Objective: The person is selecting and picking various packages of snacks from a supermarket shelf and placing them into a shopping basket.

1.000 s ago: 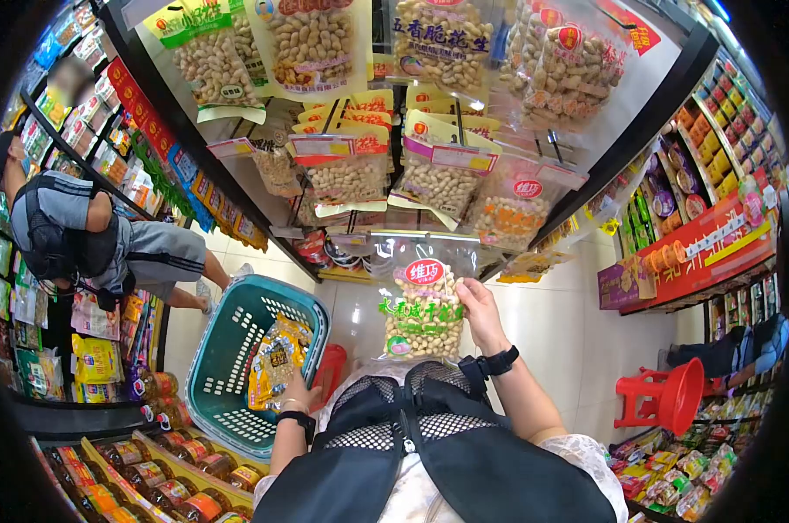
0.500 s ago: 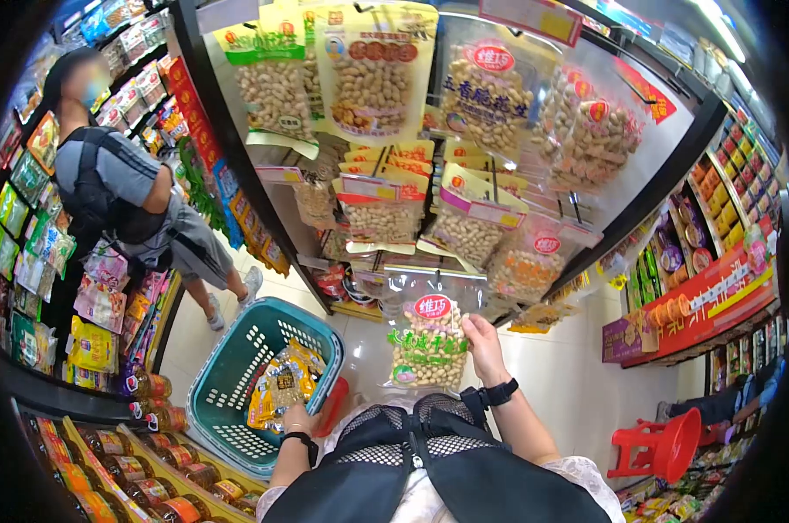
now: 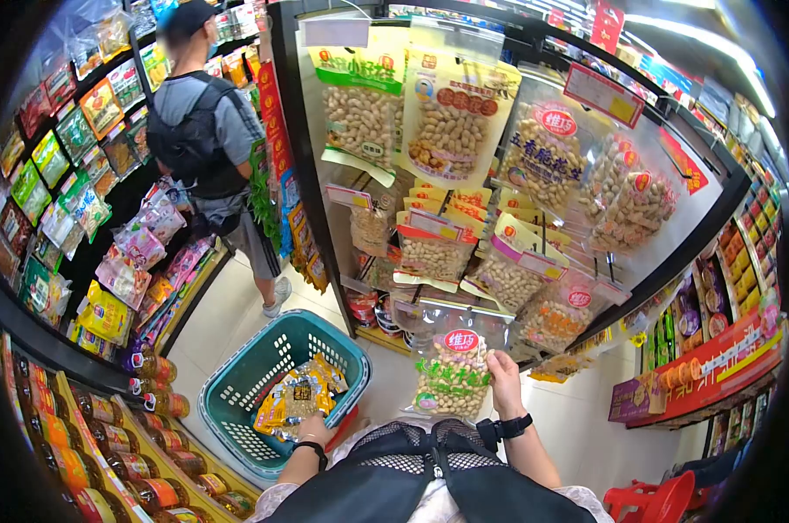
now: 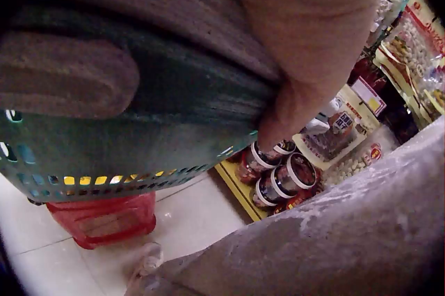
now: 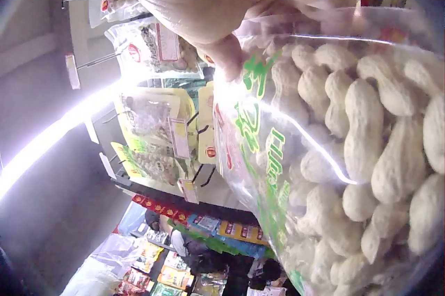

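Head view: the right grip [image 3: 506,385] pinches the side edge of a clear peanut bag [image 3: 451,373], held upright in front of the hanging packets [image 3: 433,253]; the left grip [image 3: 316,430] is at the rim of the green basket [image 3: 257,368], where yellow packets [image 3: 297,399] lie. Left wrist view: the left grip is closed round the basket's rim, with a red stool [image 4: 104,221] below. Right wrist view: the thumb [image 5: 224,56] presses the peanut bag's printed front.

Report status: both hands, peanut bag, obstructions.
Right hand pinches peanut bag by its edge. Left hand grips green basket at rim; yellow packets inside. No obstruction visible between bag and basket.
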A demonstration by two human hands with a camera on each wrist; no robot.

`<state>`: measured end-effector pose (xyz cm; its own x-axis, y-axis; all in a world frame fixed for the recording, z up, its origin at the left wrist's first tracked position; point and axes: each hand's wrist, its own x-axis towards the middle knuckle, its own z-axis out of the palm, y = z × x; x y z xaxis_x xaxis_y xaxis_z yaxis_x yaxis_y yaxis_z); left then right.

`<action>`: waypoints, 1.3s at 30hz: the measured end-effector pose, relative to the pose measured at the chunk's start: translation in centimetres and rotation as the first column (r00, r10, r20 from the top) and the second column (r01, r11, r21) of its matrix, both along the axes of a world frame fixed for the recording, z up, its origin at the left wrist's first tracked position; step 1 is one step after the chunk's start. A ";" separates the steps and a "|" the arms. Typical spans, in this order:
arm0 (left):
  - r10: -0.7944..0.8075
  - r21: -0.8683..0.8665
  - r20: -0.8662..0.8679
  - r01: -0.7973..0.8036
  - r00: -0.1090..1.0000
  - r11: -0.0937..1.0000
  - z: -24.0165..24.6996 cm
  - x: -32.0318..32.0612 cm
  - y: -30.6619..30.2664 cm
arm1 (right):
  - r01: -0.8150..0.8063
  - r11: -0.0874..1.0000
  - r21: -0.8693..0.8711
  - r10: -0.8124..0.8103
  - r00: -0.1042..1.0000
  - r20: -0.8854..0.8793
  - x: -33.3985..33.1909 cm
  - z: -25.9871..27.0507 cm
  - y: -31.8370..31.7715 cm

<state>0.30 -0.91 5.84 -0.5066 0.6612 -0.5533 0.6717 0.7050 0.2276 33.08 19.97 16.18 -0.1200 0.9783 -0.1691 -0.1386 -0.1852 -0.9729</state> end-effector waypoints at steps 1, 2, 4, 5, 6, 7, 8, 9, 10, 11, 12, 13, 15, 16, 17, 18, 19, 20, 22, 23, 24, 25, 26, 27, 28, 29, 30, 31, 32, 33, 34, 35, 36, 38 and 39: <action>0.007 -0.017 0.009 -0.007 1.000 1.000 0.1 0.0 0.0 | -0.009 1.000 0.008 0.009 1.000 0.002 -0.6 0.3 0.1; -0.010 -0.013 0.008 0.010 1.000 1.000 -0.2 -0.1 0.0 | -0.038 0.999 0.025 0.038 0.999 0.009 -1.2 0.8 0.4; -0.002 -0.011 0.003 0.002 1.000 1.000 -0.3 -0.2 -0.3 | -0.105 0.992 0.075 0.102 0.994 0.049 -3.0 2.2 1.1; -0.001 -0.021 -0.005 0.001 1.000 1.000 -0.4 -0.2 -0.5 | -0.114 0.990 0.086 0.109 0.993 0.054 -4.5 4.1 1.4; 0.002 -0.002 -0.031 -0.002 1.000 1.000 -0.8 -0.2 -0.7 | -0.175 0.970 0.169 0.161 0.983 0.092 -6.3 6.6 1.6; 0.010 0.010 -0.027 -0.010 1.000 1.000 -1.0 -0.2 -0.6 | -0.237 0.939 0.249 0.209 0.969 0.134 -8.0 9.0 1.9; 0.005 -0.001 -0.014 -0.005 1.000 1.000 -1.2 -0.5 -0.7 | -0.261 0.918 0.298 0.235 0.964 0.121 -9.7 10.9 2.2; 0.001 -0.013 -0.001 -0.001 1.000 1.000 -1.4 -0.7 -0.8 | -0.284 0.894 0.347 0.262 0.959 0.109 -11.3 12.8 2.5; -0.022 0.013 -0.018 0.022 1.000 1.000 -2.2 -0.8 -1.2 | -0.294 0.873 0.389 0.270 0.956 0.116 -12.8 14.6 2.7; -0.018 0.020 -0.015 0.018 1.000 1.000 -3.0 -1.0 -1.5 | -0.345 0.832 0.434 0.309 0.939 0.154 -14.0 15.8 3.4; -0.037 0.050 -0.028 0.039 0.999 0.998 -3.6 -1.2 -1.8 | -0.377 0.798 0.470 0.340 0.926 0.165 -15.2 17.2 4.0; -0.056 0.079 -0.043 0.059 0.998 0.995 -4.2 -1.6 -1.9 | -0.408 0.761 0.505 0.371 0.911 0.177 -16.5 18.6 4.6; -0.059 0.095 -0.021 0.061 0.998 0.994 -3.4 -1.5 -2.2 | -0.400 0.719 0.568 0.364 0.913 0.182 -18.7 20.8 5.9; -0.041 0.109 -0.032 0.044 0.999 0.993 -3.6 -1.6 -2.2 | -0.397 0.701 0.593 0.365 0.913 0.180 -19.8 21.6 6.9; -0.023 0.124 -0.042 0.028 0.999 0.992 -3.7 -1.6 -2.2 | -0.392 0.682 0.618 0.365 0.914 0.177 -20.8 22.4 8.1; -0.022 0.127 -0.033 0.026 0.999 0.992 -3.3 -1.6 -2.2 | -0.389 0.666 0.636 0.348 0.917 0.196 -21.6 23.2 9.3; -0.015 0.137 -0.026 0.019 1.000 0.990 -2.3 -1.6 -2.2 | -0.386 0.650 0.654 0.330 0.919 0.214 -22.3 23.9 10.4; -0.007 0.149 -0.020 0.010 1.000 0.989 -1.6 -1.6 -2.2 | -0.341 0.653 0.676 0.272 0.939 0.211 -23.2 24.6 11.2; -0.003 0.136 0.023 -0.001 1.000 0.991 -1.1 -1.8 -2.2 | -0.306 0.625 0.718 0.234 0.951 0.202 -24.5 25.5 12.7; 0.002 0.119 0.057 -0.009 0.998 0.993 -0.9 -1.9 -2.2 | -0.284 0.615 0.736 0.210 0.958 0.194 -25.2 25.6 13.4; 0.007 0.124 0.062 -0.015 0.998 0.992 -0.8 -1.9 -2.2 | -0.246 0.634 0.733 0.199 0.968 0.153 -25.9 25.7 13.9; 0.007 0.126 0.057 -0.014 0.998 0.992 -0.6 -1.8 -2.2 | -0.253 0.629 0.735 0.203 0.966 0.159 -26.3 25.8 14.5; 0.004 0.125 0.049 -0.010 0.999 0.992 -0.6 -1.9 -2.2 | -0.234 0.640 0.732 0.188 0.971 0.146 -26.8 26.1 14.6; 0.007 0.126 0.052 -0.014 0.999 0.992 -0.8 -2.0 -2.2 | -0.215 0.650 0.729 0.173 0.976 0.134 -27.1 26.2 14.7; -0.005 0.116 0.057 -0.001 0.998 0.993 -1.3 -2.1 -2.1 | -0.210 0.648 0.732 0.170 0.977 0.129 -27.4 26.3 14.6; -0.018 0.107 0.063 0.012 0.998 0.994 -1.6 -2.2 -2.1 | -0.214 0.646 0.732 0.173 0.976 0.132 -27.6 26.4 14.6; -0.015 0.108 0.066 0.008 0.998 0.994 -1.9 -2.1 -2.0 | -0.207 0.641 0.739 0.163 0.978 0.133 -27.7 26.5 14.6; -0.011 0.123 0.048 0.005 0.999 0.992 -2.0 -2.1 -2.3 | -0.198 0.641 0.742 0.150 0.980 0.131 -27.7 26.4 14.6; -0.006 0.137 0.029 0.002 1.000 0.991 -2.1 -2.1 -2.5 | -0.199 0.643 0.739 0.151 0.980 0.133 -27.7 26.3 14.5; -0.005 0.133 0.031 0.001 0.999 0.991 -2.2 -2.2 -2.5 | -0.206 0.660 0.723 0.176 0.977 0.118 -27.5 26.1 14.5; -0.013 0.126 0.040 0.008 0.999 0.992 -2.3 -2.3 -2.4 | -0.212 0.676 0.705 0.200 0.975 0.101 -27.3 25.8 14.4; -0.021 0.119 0.048 0.015 0.999 0.993 -2.4 -2.3 -2.3 | -0.214 0.679 0.702 0.201 0.974 0.103 -27.1 25.7 14.1; -0.020 0.115 0.050 0.014 0.999 0.993 -2.4 -2.2 -2.2 | -0.230 0.682 0.695 0.206 0.971 0.120 -26.8 25.7 13.7; 0.004 0.137 0.063 -0.012 0.998 0.990 -2.1 -2.1 -2.1 | -0.254 0.681 0.687 0.206 0.967 0.153 -26.1 24.6 13.6; -0.001 0.127 0.062 -0.007 0.998 0.992 -1.8 -2.1 -1.9 | -0.250 0.689 0.680 0.202 0.968 0.151 -25.6 23.7 13.5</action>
